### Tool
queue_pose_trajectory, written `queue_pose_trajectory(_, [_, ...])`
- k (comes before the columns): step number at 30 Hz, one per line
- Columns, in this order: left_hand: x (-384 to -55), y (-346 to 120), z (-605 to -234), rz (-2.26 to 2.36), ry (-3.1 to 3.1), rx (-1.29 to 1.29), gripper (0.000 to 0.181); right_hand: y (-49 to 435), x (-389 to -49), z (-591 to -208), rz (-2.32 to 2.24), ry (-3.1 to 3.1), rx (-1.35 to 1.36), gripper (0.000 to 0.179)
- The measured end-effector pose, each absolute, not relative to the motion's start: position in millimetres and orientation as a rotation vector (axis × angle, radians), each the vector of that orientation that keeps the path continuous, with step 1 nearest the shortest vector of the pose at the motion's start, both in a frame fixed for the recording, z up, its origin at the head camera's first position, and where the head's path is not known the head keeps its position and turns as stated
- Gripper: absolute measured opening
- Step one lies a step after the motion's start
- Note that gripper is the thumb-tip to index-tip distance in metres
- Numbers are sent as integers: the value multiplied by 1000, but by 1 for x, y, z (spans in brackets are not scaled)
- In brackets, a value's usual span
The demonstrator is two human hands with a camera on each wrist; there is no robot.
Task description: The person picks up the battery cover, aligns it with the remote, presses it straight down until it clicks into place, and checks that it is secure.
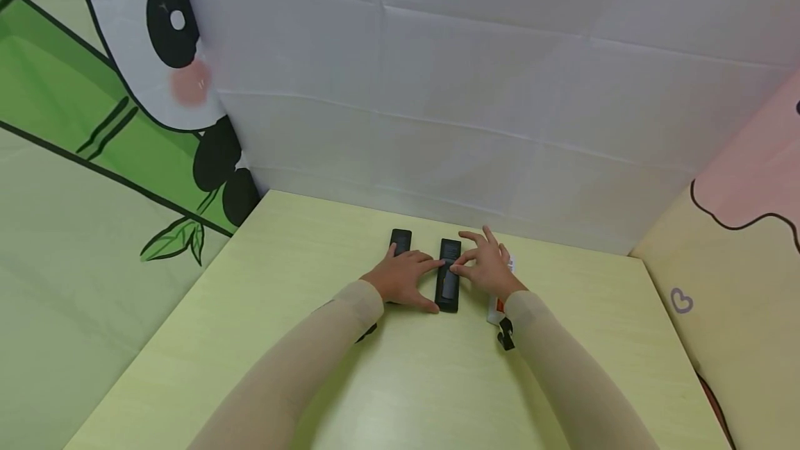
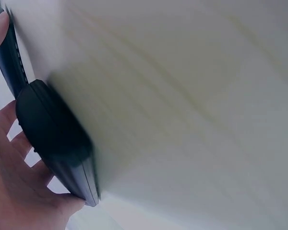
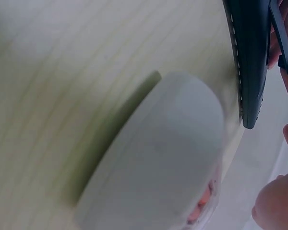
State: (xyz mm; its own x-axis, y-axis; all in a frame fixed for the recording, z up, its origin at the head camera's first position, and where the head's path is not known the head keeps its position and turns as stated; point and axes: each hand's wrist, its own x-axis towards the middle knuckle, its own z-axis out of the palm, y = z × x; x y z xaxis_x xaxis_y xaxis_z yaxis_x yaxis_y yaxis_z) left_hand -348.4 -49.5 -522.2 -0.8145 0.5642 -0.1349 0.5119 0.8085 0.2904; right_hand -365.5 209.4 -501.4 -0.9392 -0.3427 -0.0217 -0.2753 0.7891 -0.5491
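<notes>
A black remote control lies lengthwise between the hands, back side up as far as I can tell. My right hand pinches a thin dark battery cover between thumb and finger, tilted away from the remote's body in the right wrist view. Spread wide, my left hand reaches its index finger and thumb to the same remote's left side. Beneath that hand lies a second black remote, partly hidden; its rounded end fills the left wrist view. Under the right wrist sits a white device with orange-red parts, mostly covered in the head view.
All of this stands on a pale wooden table. A white cloth wall rises behind its far edge. Printed panels border the left and right sides, and a dark cable hangs past the right edge.
</notes>
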Motion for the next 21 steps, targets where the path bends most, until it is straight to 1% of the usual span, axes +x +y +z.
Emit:
queue_pose_trajectory(14, [-348, -49, -522, 366, 2780, 840, 110, 211, -369, -510, -919, 2867, -529, 18])
queue_pose_trajectory(21, [-349, -50, -524, 355, 2787, 840, 110, 209, -370, -510, -918, 2856, -506, 16])
